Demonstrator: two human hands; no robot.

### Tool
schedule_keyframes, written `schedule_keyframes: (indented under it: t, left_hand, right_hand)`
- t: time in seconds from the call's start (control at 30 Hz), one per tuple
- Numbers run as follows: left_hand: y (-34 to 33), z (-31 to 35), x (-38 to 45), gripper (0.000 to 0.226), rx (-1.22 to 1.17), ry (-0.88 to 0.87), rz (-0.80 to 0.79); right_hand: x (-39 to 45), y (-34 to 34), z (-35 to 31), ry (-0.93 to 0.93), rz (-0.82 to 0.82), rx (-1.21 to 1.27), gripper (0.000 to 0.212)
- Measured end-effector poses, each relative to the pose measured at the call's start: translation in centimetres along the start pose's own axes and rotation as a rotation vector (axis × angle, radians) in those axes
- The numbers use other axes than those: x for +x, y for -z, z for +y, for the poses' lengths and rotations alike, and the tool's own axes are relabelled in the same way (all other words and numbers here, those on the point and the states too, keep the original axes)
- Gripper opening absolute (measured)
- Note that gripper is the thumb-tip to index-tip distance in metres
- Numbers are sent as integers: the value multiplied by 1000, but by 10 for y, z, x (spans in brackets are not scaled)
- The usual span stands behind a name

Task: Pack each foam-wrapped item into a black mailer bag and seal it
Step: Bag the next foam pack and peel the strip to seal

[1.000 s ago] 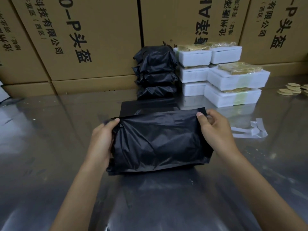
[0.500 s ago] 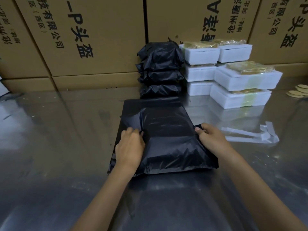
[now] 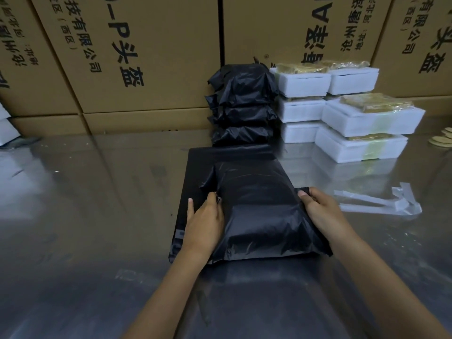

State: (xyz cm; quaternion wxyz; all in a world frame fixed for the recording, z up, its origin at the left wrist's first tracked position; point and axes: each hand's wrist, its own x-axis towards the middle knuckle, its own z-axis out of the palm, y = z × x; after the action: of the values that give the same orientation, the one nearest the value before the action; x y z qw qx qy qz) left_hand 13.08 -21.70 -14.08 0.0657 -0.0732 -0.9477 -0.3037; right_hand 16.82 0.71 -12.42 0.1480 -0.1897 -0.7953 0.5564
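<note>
The left hand (image 3: 204, 225) lies on the left side of the filled black mailer bag (image 3: 264, 214), fingers extended and pressing the loose plastic against the bulge of the contents; the thumb is spread out to the left over the flat black material. The right hand (image 3: 322, 214) holds the right edge of the same bag — its thumb lies on top of the plastic near the far corner, and its fingers curl under the edge, out of view.

The mailer bag sits at the middle of the table (image 3: 85, 204), on top of a flat stack of empty black mailer bags (image 3: 193, 172) that projects beyond it on the left and far sides. The contents form a raised rectangular block under the plastic; the item itself is fully covered.

Beyond the flat stack, a pile of packed black bags (image 3: 242, 106) stands against the cardboard cartons (image 3: 146, 57) at the back of the table. Just to the right of that pile, white foam boxes (image 3: 362, 128) are stacked in two groups, several showing yellowish contents under clear wrap. To the right of the right hand, strips of clear release film (image 3: 381, 203) lie on the reflective table surface. At the far right edge, small tan discs (image 3: 442, 140) rest on the table.
</note>
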Motion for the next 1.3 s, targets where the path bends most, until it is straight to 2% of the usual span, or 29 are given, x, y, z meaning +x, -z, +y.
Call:
schedule_keyframes:
  t: [0.1,0.17,0.2,0.27,0.33,0.4,0.47,0.53,0.6,0.63,0.7,0.83,1.0,1.17,1.3]
  left_hand:
    - [-4,-1,-3,32,-33,14,34]
    - [-6,-2,-5,37,-11,-4,114]
    - [-6,-3,-5,38,7,-28,152]
    - [-4,-3,-5,39,21,-45,201]
    - [-1,-5,-5,37,6,-26,248]
    - [5,-5,-4,34,-23,3,282]
    - [10,-7,-3,31,-113,73,265]
    - [18,-6,-2,29,-348,174,173]
    - [23,-4,-3,13,-634,222,102]
    - [26,-2,-5,9,-669,211,107]
    - [26,-2,-5,13,-663,181,166]
    - [28,-1,-2,26,-726,143,329]
    - [35,4,-7,32,-701,-24,513]
    - [32,2,-6,49,-702,-78,542]
    - [29,-1,-4,41,-657,-76,577]
  right_hand:
    - [1,1,-4,8,6,-80,33]
    - [0,5,-9,54,28,-213,20]
    - [-2,8,-13,118,76,-314,13]
    - [-7,11,-26,364,237,-543,24]
    - [-14,6,-50,628,345,-571,27]
    - [-18,-8,-78,781,260,-457,24]
    - [-18,-33,-101,838,51,-324,20]
    - [-16,-62,-115,828,-155,-271,19]
    - [-12,-88,-116,773,-298,-277,20]
    - [-9,-98,-111,732,-343,-279,20]
    - [-5,-110,-98,660,-375,-282,18]
    - [1,-111,-86,638,-371,-222,13]
    - [-3,-109,-86,708,-521,-389,24]
    - [-4,-102,-90,631,-603,-351,31]
    - [-5,-101,-93,611,-648,-268,33]
